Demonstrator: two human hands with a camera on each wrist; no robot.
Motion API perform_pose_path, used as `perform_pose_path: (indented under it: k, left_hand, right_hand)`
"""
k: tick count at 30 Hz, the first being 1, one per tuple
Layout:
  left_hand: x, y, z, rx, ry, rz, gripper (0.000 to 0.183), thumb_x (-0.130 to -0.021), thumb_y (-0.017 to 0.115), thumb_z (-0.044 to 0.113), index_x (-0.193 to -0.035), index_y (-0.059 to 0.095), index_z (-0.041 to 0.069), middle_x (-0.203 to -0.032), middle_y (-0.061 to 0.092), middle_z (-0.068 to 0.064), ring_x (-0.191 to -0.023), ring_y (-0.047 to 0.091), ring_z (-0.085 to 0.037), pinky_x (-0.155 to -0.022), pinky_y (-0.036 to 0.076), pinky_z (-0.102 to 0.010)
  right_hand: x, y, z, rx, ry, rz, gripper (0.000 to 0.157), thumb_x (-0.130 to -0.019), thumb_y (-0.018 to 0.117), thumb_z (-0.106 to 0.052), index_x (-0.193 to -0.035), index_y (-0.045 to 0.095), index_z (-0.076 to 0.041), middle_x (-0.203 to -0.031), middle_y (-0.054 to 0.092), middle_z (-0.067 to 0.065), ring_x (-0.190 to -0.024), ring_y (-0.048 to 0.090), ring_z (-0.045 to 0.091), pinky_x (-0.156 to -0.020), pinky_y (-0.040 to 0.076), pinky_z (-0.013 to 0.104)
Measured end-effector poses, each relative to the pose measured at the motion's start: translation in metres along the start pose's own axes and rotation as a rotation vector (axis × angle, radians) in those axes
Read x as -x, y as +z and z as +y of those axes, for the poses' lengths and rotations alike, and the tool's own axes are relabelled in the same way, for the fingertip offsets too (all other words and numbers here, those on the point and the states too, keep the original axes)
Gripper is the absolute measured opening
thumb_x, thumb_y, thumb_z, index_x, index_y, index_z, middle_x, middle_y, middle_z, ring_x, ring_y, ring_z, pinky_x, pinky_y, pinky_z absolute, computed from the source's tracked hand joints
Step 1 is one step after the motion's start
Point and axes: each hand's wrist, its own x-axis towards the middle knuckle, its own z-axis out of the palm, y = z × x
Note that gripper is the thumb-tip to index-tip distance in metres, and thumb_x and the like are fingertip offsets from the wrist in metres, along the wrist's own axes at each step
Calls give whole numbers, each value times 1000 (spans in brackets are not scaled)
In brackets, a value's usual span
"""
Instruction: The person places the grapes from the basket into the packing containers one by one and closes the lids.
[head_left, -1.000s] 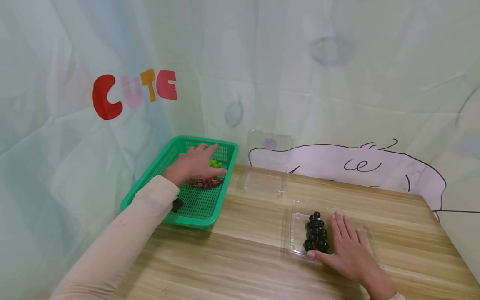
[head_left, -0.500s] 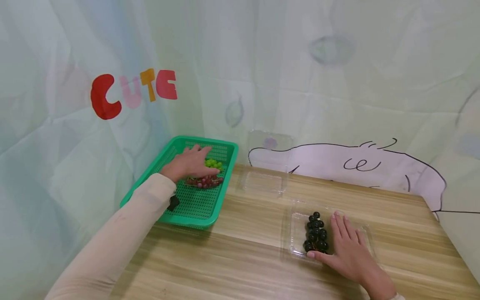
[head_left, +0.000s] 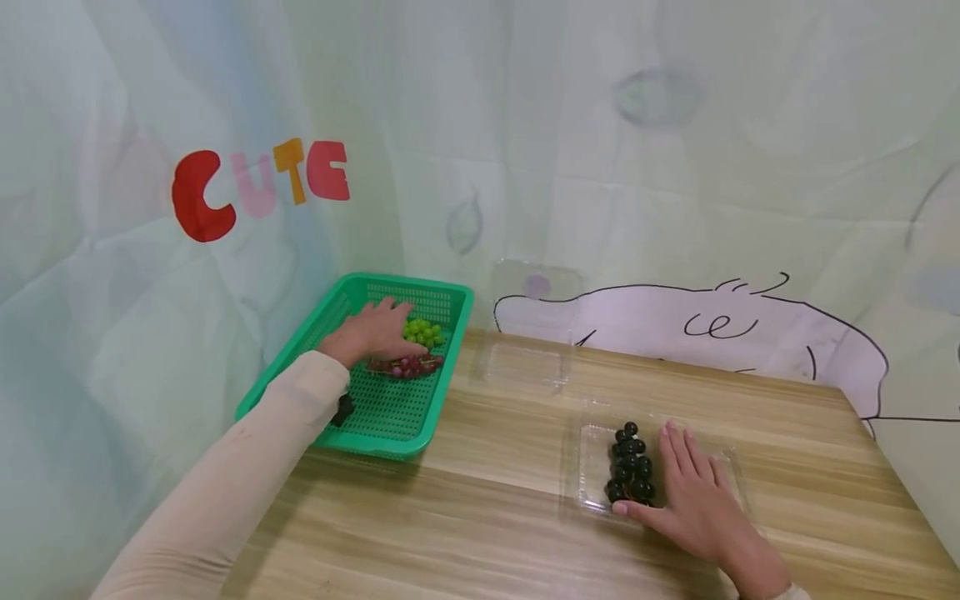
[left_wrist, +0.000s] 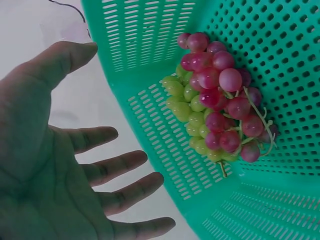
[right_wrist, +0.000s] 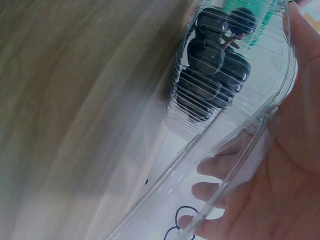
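Observation:
My left hand (head_left: 372,331) is over the green basket (head_left: 386,421), fingers spread and apart, holding nothing. Below it in the basket lie a bunch of red grapes (head_left: 408,367) and a bunch of green grapes (head_left: 424,335). In the left wrist view the red grapes (left_wrist: 220,82) overlap the green ones (left_wrist: 181,111). A bunch of black grapes (head_left: 632,468) sits in an opened clear plastic box (head_left: 592,471). My right hand (head_left: 697,498) rests flat on the box's right side, fingers straight, thumb at the rim beside the black grapes (right_wrist: 205,56).
Another clear plastic box (head_left: 525,368) stands at the back of the wooden table (head_left: 450,533), its lid (head_left: 540,283) raised against the printed curtain (head_left: 660,192). A small dark piece (head_left: 343,410) lies in the basket, partly hidden by my left sleeve (head_left: 247,467).
My left hand has drawn slightly back, left and down over the basket, exposing more of the green and red grapes. My right hand stays in place on the box.

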Motion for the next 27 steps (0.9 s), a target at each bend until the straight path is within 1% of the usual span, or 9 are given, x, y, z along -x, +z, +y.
perform_pose_path:
  k: [7, 12, 15, 20, 27]
  left_hand:
    - [-1, 5, -5, -11, -13, -8, 88, -94, 62, 53, -159, 27, 6, -163, 20, -29, -147, 20, -55, -110, 32, -71]
    - [-3, 7, -9, -34, -14, -13, 85, -96, 61, 51, -157, 29, 2, -161, 22, -30, -144, 25, -55, -108, 36, -69]
    - [-5, 8, -11, -40, -19, -28, 84, -97, 60, 50, -157, 30, 0, -161, 22, -31, -144, 25, -56, -109, 35, -69]
    - [-7, 9, -14, -60, -34, -70, 85, -98, 59, 50, -157, 26, -2, -162, 19, -33, -145, 21, -57, -112, 31, -69]
    - [-9, 15, -22, -76, -51, -99, 84, -97, 60, 46, -158, 26, -2, -161, 22, -33, -144, 25, -56, -111, 32, -69]
  right_hand:
    - [0, 1, 0, 3, -3, 6, 126, -79, 63, -79, -159, 14, 6, -164, 19, 28, -149, 21, 50, -110, 23, 76]
    - [0, 0, 0, -2, 3, -2, 126, -79, 63, -80, -159, 14, 5, -164, 19, 28, -149, 20, 50, -110, 23, 76]
    - [0, 0, 1, -5, 7, -3, 127, -79, 63, -80, -159, 13, 5, -165, 19, 27, -150, 20, 49, -110, 22, 76]
    - [0, 1, 2, -2, 10, -2, 126, -79, 63, -80, -159, 14, 5, -165, 19, 27, -150, 20, 50, -110, 23, 75]
    - [-2, 0, 1, -2, 16, -12, 126, -79, 62, -81, -159, 15, 4, -165, 19, 26, -150, 19, 49, -111, 23, 75]
